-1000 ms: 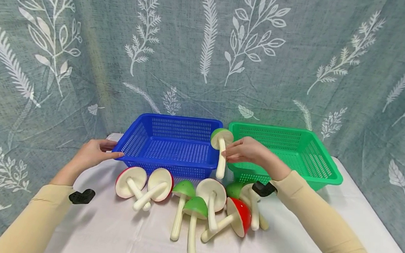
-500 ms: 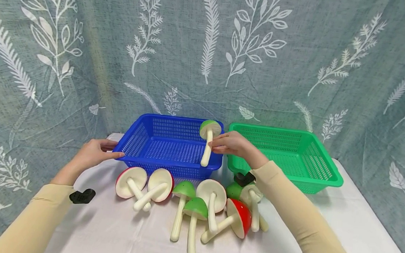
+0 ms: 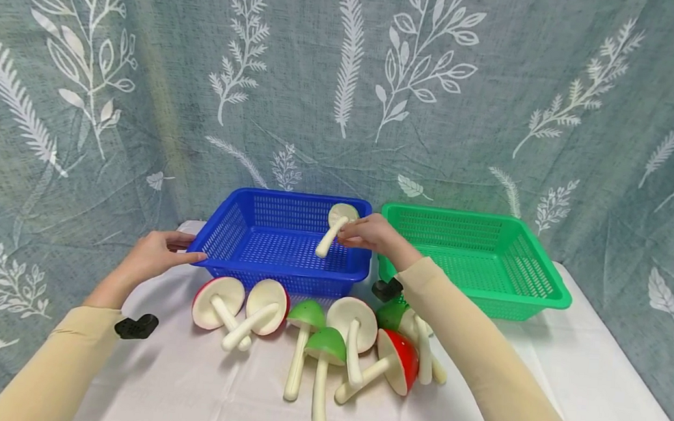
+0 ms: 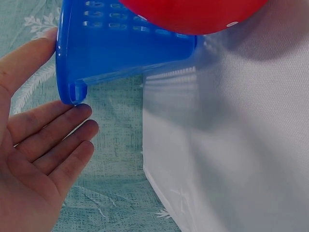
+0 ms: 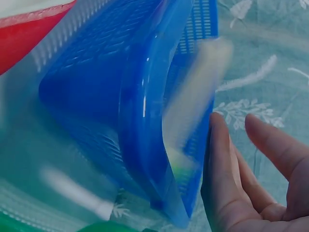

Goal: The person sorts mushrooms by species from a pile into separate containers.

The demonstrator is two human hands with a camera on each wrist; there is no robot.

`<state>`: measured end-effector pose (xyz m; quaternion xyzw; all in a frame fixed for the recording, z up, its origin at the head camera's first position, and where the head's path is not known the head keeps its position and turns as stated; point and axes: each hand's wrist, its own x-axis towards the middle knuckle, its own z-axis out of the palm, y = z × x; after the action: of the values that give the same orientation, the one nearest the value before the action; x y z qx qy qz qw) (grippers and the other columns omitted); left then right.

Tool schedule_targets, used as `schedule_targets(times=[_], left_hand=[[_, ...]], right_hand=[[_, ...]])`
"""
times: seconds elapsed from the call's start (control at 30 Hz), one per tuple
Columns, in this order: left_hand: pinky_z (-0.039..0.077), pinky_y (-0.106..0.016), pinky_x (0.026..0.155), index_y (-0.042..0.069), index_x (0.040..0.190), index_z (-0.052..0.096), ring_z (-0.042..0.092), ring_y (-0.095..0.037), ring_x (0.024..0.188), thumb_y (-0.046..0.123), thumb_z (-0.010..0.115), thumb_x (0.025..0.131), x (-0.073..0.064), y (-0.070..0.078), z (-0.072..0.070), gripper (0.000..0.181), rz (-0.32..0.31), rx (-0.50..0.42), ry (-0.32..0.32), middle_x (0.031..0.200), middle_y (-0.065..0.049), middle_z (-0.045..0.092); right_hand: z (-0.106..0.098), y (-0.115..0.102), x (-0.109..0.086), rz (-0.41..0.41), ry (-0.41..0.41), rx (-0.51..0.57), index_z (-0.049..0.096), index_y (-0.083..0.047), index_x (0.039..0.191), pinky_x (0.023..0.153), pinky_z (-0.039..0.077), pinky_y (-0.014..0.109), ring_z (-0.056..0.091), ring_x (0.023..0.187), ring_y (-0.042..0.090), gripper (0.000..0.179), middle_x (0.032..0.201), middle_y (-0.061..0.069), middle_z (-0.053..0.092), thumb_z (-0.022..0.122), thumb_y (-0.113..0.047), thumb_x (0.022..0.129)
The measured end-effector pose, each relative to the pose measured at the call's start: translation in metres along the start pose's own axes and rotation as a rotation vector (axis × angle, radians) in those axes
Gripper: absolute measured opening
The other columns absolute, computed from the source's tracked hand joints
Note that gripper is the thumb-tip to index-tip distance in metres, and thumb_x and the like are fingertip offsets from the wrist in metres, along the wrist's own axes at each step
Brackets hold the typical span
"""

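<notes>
White cloth covers the table [image 3: 229, 412], and nearest on it lie two green-capped toy mushrooms [image 3: 321, 380], stems pointing near. Just right of them rests a spotted red-capped mushroom [image 3: 404, 364] on its side; left, two red-rimmed mushrooms [image 3: 265, 308] show pale undersides, their stems crossing. Beyond these stands a blue plastic basket [image 3: 285, 280]. The left hand [image 3: 158, 253] rests at its near left corner, thumb on the rim, other fingers fairly straight. Over the basket's right part, a green-rimmed mushroom [image 3: 332, 236] tilts, stem toward the near left. Beside it the right hand [image 3: 367, 232] is relaxed, thumb and fingers apart; blur hides whether a fingertip touches the mushroom. To the right sits a green basket [image 3: 519, 297], and farthest hangs a leaf-patterned grey-green curtain [image 3: 297, 103].
</notes>
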<state>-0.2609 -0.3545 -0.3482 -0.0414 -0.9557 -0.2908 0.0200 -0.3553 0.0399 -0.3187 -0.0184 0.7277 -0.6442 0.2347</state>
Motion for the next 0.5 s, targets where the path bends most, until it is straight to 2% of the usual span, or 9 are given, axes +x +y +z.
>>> schedule_targets(times=[0.1, 0.23, 0.5], left_hand=[[0.049, -0.051, 0.087, -0.001, 0.136, 0.049, 0.054, -0.044, 0.116, 0.053, 0.066, 0.083, 0.000, 0.001, 0.000, 0.077, -0.008, -0.004, -0.009, 0.128, -0.024, 0.058], [0.049, -0.052, 0.088, 0.000, 0.137, 0.048, 0.051, -0.045, 0.118, 0.055, 0.065, 0.083, 0.001, 0.002, 0.000, 0.080, -0.021, -0.005, -0.020, 0.130, -0.025, 0.056], [0.048, -0.052, 0.089, 0.000, 0.137, 0.048, 0.050, -0.045, 0.119, 0.055, 0.065, 0.083, 0.001, 0.002, 0.001, 0.079, -0.023, 0.000, -0.020, 0.131, -0.025, 0.055]], right_hand=[[-0.004, 0.002, 0.000, -0.007, 0.000, 0.030, 0.054, 0.010, 0.127, 0.102, 0.046, 0.037, 0.057, 0.119, 0.031, 0.037, 0.129, 0.024, 0.056, 0.058, 0.002, 0.091], [-0.013, 0.003, -0.004, -0.021, -0.024, 0.055, 0.052, 0.011, 0.128, 0.102, 0.045, 0.037, 0.055, 0.122, 0.032, 0.038, 0.133, 0.025, 0.054, 0.058, 0.000, 0.092], [-0.033, 0.009, -0.024, -0.039, -0.052, 0.004, 0.047, 0.011, 0.133, 0.105, 0.043, 0.040, 0.054, 0.123, 0.033, 0.047, 0.133, 0.026, 0.053, 0.061, -0.007, 0.092]])
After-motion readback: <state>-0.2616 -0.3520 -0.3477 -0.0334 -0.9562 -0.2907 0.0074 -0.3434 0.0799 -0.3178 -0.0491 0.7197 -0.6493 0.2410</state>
